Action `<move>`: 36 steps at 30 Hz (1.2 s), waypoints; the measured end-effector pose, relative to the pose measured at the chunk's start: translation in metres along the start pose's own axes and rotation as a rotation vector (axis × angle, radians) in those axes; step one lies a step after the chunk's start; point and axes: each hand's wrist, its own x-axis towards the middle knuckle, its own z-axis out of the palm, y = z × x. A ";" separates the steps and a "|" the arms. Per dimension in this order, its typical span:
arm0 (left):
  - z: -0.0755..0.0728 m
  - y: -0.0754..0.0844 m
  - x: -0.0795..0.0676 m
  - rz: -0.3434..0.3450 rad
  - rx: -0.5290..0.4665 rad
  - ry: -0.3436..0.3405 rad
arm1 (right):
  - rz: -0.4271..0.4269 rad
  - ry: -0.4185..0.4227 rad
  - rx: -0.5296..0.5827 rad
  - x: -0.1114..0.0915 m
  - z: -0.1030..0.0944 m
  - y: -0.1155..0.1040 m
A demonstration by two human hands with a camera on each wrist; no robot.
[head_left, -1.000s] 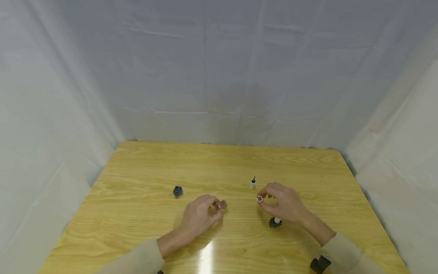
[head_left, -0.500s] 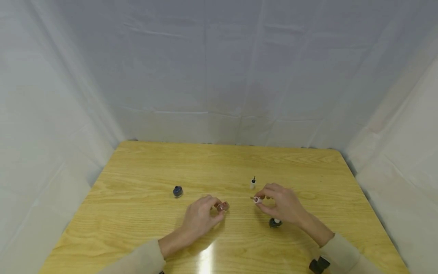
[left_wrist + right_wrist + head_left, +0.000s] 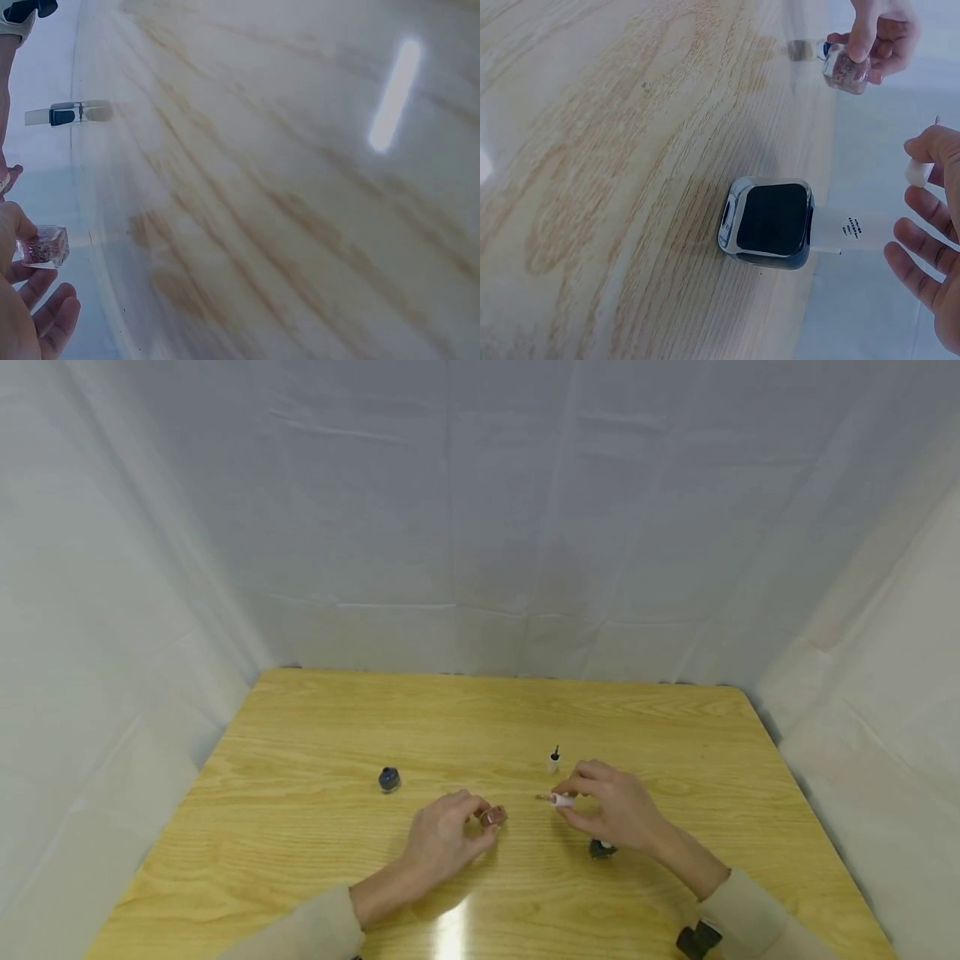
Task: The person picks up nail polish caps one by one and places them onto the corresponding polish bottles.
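Note:
My left hand point(image 3: 446, 839) holds a small clear nail polish bottle point(image 3: 495, 816) with pinkish-red polish inside, gripped between thumb and fingers above the table. The bottle's cap is off. To its right, my right hand point(image 3: 618, 806) pinches a white nail polish cap point(image 3: 563, 800) between thumb and index finger, and the brush point(image 3: 543, 797) on it points left at the bottle. A short gap separates brush and bottle. In the right wrist view, the other fingers of my right hand point(image 3: 937, 247) extend loosely, and the white cap point(image 3: 918, 172) is partly hidden by the thumb.
A dark nail polish bottle point(image 3: 602, 850) with a white cap stands just below my right hand. Beyond that hand, another white cap point(image 3: 553, 764) stands upside down, brush upward. An uncapped dark blue bottle point(image 3: 389, 779) sits on the wooden table point(image 3: 315, 727) at the left.
My right hand has turned the white cap, so its brush has swung from facing the head camera to pointing left. My left hand has shifted slightly right with the bottle.

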 end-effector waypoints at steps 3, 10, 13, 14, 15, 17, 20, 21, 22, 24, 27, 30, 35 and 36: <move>0.000 0.001 0.000 0.008 0.004 -0.008 | 0.003 -0.013 0.000 0.001 -0.001 -0.001; 0.000 0.003 0.000 0.023 -0.008 -0.022 | -0.002 -0.045 0.003 0.003 -0.002 -0.003; 0.000 0.004 0.001 0.024 -0.012 -0.036 | -0.014 -0.051 0.008 0.004 -0.002 -0.005; 0.000 0.004 0.001 0.024 -0.014 -0.041 | -0.016 -0.053 0.008 0.004 -0.002 -0.005; 0.000 0.004 0.001 0.023 -0.016 -0.046 | -0.017 -0.058 0.008 0.005 -0.002 -0.006; 0.000 0.005 0.001 0.022 -0.017 -0.053 | -0.014 -0.069 0.008 0.006 -0.003 -0.007; 0.001 0.006 0.001 0.027 -0.023 -0.060 | -0.005 -0.090 0.007 0.007 -0.003 -0.009; 0.001 0.006 0.001 0.028 -0.025 -0.062 | -0.003 -0.097 0.010 0.008 -0.003 -0.010; 0.001 0.007 0.001 0.029 -0.027 -0.063 | -0.002 -0.101 0.010 0.008 -0.004 -0.011; 0.001 0.007 0.001 0.030 -0.031 -0.067 | -0.001 -0.110 0.012 0.009 -0.004 -0.012; 0.002 0.008 0.000 0.036 -0.029 -0.069 | -0.008 -0.121 0.012 0.009 -0.003 -0.013; 0.002 0.009 0.000 0.043 -0.024 -0.073 | -0.018 -0.131 0.005 0.009 -0.002 -0.014; 0.001 0.010 0.000 0.041 -0.021 -0.096 | -0.024 -0.145 0.003 0.010 -0.001 -0.013; 0.001 0.010 0.000 0.041 -0.022 -0.100 | -0.025 -0.146 0.004 0.010 -0.001 -0.013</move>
